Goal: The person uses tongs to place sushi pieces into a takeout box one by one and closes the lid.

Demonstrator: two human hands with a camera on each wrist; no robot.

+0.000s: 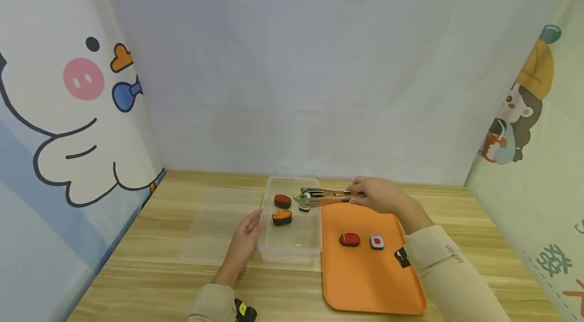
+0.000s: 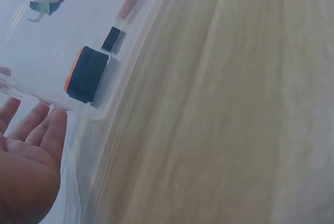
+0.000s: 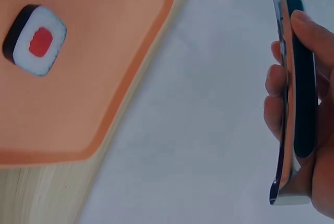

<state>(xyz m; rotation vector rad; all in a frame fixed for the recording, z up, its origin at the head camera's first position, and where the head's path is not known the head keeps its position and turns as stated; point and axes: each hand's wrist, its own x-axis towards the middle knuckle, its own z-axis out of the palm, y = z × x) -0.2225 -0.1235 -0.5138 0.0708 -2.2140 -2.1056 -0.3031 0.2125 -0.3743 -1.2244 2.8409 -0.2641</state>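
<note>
My right hand [image 1: 380,195] grips metal tongs [image 1: 335,194] with dark handle panels, thumb on one arm and fingers curled round the other. Their pronged tips reach over a clear plastic box [image 1: 292,256], at a toy sushi piece with green on it [image 1: 301,197]. Inside the box are a red-topped sushi [image 1: 282,201], an orange-topped sushi [image 1: 282,218] and a small white-and-black roll [image 1: 304,208], partly hidden by the tongs. At the box's left side rests my left hand [image 1: 246,236], its fingers fairly straight against the rim in the left wrist view.
Right of the box lies an orange tray [image 1: 365,286] bearing a red-topped sushi [image 1: 350,239] and a roll with a red centre [image 1: 376,242]. A clear flat lid [image 1: 214,225] lies left of the box on the wooden table [image 1: 150,266]. Printed cloths hang around the table.
</note>
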